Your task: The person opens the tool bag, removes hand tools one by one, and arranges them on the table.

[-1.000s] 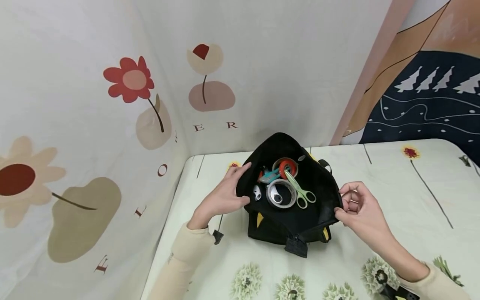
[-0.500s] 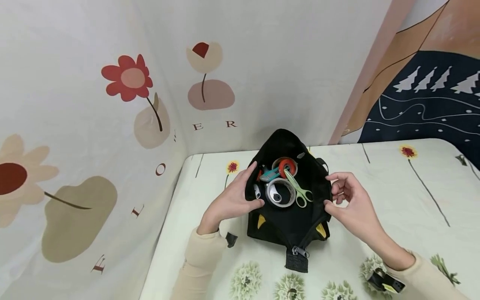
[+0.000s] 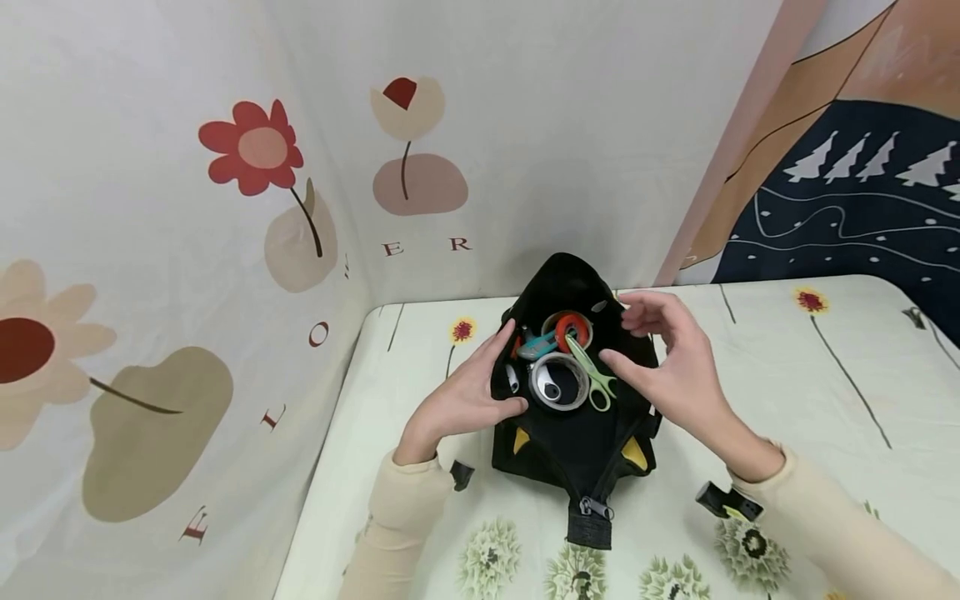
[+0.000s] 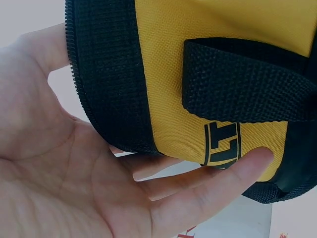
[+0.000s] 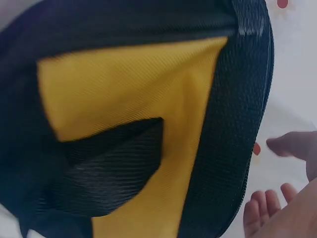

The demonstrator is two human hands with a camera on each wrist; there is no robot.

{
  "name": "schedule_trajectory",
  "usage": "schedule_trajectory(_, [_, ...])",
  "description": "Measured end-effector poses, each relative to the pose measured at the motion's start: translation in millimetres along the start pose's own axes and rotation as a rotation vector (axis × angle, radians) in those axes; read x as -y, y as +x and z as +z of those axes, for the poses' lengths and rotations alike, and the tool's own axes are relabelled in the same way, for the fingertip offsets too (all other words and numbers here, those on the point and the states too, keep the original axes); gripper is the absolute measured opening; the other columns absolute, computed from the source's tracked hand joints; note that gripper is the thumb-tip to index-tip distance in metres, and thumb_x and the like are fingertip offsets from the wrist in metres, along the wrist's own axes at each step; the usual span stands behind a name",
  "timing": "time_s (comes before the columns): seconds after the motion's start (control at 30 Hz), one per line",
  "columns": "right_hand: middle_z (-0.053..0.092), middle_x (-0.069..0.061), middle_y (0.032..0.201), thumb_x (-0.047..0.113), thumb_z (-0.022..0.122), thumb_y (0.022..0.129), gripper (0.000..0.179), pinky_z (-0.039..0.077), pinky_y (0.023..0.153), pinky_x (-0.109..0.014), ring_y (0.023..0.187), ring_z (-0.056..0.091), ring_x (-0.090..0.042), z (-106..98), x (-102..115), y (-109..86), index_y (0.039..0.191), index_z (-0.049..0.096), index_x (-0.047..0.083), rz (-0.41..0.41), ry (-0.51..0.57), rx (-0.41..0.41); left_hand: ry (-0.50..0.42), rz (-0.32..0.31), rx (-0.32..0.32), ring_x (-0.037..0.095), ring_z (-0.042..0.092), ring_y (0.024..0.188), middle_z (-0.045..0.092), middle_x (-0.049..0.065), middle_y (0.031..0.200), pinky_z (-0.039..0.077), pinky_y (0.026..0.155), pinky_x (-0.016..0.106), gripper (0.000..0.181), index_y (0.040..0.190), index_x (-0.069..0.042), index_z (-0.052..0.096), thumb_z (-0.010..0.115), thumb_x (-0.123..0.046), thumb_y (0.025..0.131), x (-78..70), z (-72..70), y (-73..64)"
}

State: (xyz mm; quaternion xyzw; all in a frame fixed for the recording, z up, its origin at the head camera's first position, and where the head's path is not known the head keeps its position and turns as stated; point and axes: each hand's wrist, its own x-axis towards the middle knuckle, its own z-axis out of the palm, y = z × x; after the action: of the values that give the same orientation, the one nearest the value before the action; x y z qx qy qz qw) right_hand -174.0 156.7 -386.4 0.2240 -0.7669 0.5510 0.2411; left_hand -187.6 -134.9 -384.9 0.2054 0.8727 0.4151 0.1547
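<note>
Open tool bag [image 3: 577,446] sits between both grips. Left grip [image 3: 459,400] clamped on its left rim; right grip [image 3: 671,350] spread over right rim, just right of green scissors [image 3: 589,365].

Support: surface covered with a pale, off-white cloth [image 3: 750,375], printed with red-and-yellow flowers [image 3: 462,330] on thin dark stems toward the far edge and round, pale-green blooms [image 3: 490,557] across the near side. Directly on it, left of the visible middle and near the far edge: one unzipped, black-and-yellow fabric bag [image 3: 581,437], mouth open.
</note>
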Motion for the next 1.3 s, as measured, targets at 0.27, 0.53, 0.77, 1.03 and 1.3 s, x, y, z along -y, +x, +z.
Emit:
schedule_trajectory(0.27, [0.067,-0.016,0.134,-0.016,0.091,0.079,0.074,0.052,0.108,-0.023,0.124,0.065,-0.019,20,-10,27.9,0.147,0.061,-0.007,-0.026,0.077,0.212,-0.018,-0.002,0.003,0.035,0.015,0.171,0.012,0.013,0.186,0.024,0.133,0.064,0.108,0.180,-0.014,0.010,0.078,-0.015,0.096,1.6,0.6,-1.9])
schedule_trajectory(0.53, [0.065,-0.016,0.149,0.000,0.097,0.082,0.080,0.047,0.111,-0.016,0.132,0.065,-0.033,28,-32,24.4,0.153,0.060,0.000,0.090,-0.002,0.345,-0.006,0.009,0.018,0.035,0.015,0.171,0.011,0.013,0.186,0.024,0.133,0.063,0.108,0.180,-0.015,0.009,0.077,-0.019,0.096,1.7,-0.4,-2.7])
schedule_trajectory(0.77, [0.061,-0.022,0.152,0.006,0.101,0.079,0.088,0.052,0.115,-0.048,0.128,0.065,-0.036,28,-48,12.4,0.155,0.057,-0.002,0.119,-0.102,0.403,-0.001,0.004,0.028,0.035,0.014,0.171,0.010,0.013,0.186,0.023,0.133,0.062,0.109,0.181,-0.017,0.008,0.077,-0.017,0.096,0.3,-2.3,-3.8])
schedule_trajectory(1.03, [0.061,-0.024,0.150,0.013,0.103,0.078,0.092,0.052,0.108,-0.066,0.131,0.063,-0.047,35,-64,2.2,0.154,0.057,-0.006,0.092,-0.232,0.460,0.008,0.006,0.030,0.035,0.015,0.171,0.010,0.012,0.186,0.024,0.133,0.062,0.109,0.180,-0.017,0.007,0.076,-0.017,0.096,0.3,-3.6,-4.6])
schedule_trajectory(1.3, [0.063,-0.025,0.148,0.018,0.105,0.075,0.094,0.051,0.110,-0.067,0.135,0.062,-0.048,42,-75,-5.0,0.153,0.058,-0.006,0.144,-0.307,0.508,0.016,0.007,0.035,0.033,0.014,0.171,0.010,0.012,0.186,0.024,0.133,0.060,0.109,0.180,-0.017,0.007,0.075,-0.017,0.096,0.7,-4.6,-5.2])
